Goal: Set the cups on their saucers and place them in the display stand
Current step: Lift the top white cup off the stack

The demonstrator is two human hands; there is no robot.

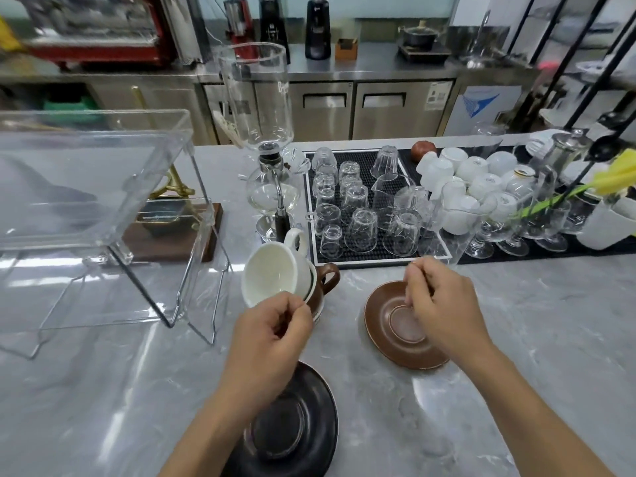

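**Hands at the cup stack and the brown saucer**

The left hand (275, 333) is curled nearly closed, fingertips pinching the near rim of the white cup (272, 275). That cup is tilted, mouth facing near-left, handle pointing far-right, and sits atop the brown cup (325, 282), whose handle points right. The right hand (438, 304) is loosely curled over the brown saucer (389, 330); whether it grips the far rim or only touches it is unclear. The saucer lies flat on the tabletop (533, 321), right of the cups. A dark saucer (309, 425) lies nearer, under the left wrist. The clear display stand (103, 208) stands far left.
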